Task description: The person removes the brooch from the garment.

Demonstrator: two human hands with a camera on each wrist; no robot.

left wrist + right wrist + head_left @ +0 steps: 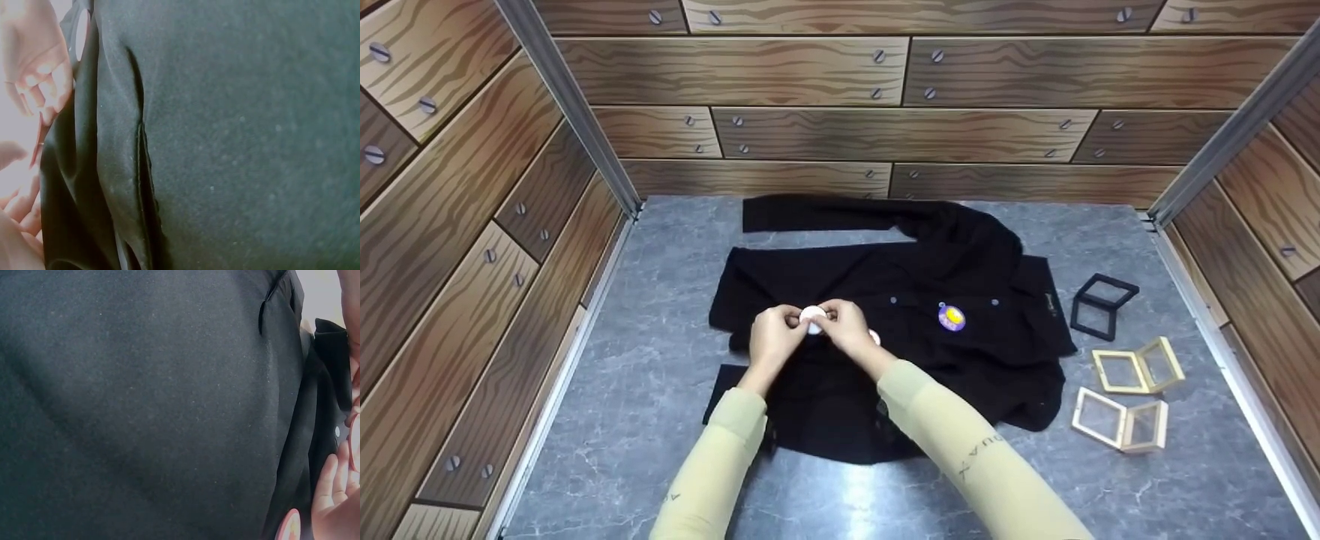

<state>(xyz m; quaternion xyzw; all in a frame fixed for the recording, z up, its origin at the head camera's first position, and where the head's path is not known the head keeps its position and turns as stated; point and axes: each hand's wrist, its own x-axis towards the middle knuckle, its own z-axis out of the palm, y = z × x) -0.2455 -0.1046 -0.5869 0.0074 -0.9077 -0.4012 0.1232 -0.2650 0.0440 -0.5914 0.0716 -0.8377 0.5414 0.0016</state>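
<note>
Both hands meet over the black jacket (817, 274), which lies spread out flat. Between them is a small round badge (813, 319), pale on its upward face. My left hand (774, 337) pinches its left edge, and my right hand (846, 328) grips the right edge. In the right wrist view, the held badge (354, 441) shows a reddish rim. A second round badge (289, 526) rests on the jacket beside my right hand; my right forearm partly covers it in the head view. Farther right on the cloth lies a purple and yellow badge (951, 317).
Three hinged square frames stand open on the right: a black one (1099, 306), a yellowish one (1117, 390) and a pale wooden one (1123, 444). Wood-patterned walls (810, 71) enclose the grey marbled surface (607, 420) at the back and sides.
</note>
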